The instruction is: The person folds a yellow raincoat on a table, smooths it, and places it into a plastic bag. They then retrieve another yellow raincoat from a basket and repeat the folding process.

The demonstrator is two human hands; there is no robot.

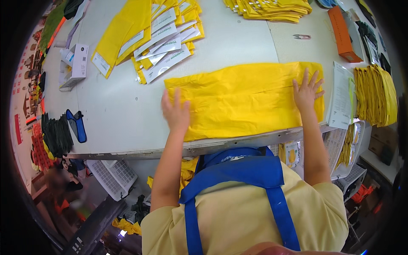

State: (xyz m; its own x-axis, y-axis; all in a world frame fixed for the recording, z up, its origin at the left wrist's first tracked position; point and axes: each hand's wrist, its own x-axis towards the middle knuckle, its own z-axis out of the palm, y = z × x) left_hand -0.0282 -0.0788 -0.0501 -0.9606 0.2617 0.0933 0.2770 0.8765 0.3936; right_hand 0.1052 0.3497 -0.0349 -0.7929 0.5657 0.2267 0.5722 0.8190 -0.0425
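Note:
A folded piece of yellow waterproof-looking fabric point(242, 102) lies flat across the table in front of me, wrinkled in the middle. At its left edge is my left hand point(175, 111), slightly blurred, fingers apart, with nothing gripped. My right hand point(307, 91) lies on the fabric's right end, open with fingers spread. Beyond the fabric, to the left, is a fanned pile of folded yellow pieces point(123, 32) with white printed cards point(163, 63) on them.
Another yellow stack point(272, 9) sits at the far edge, near small thread snips point(302, 37). To the right are an orange box point(343, 36), a paper sheet point(341, 95) and a yellow stack point(375, 95). A white box point(76, 66) and blue pouch point(76, 126) lie left.

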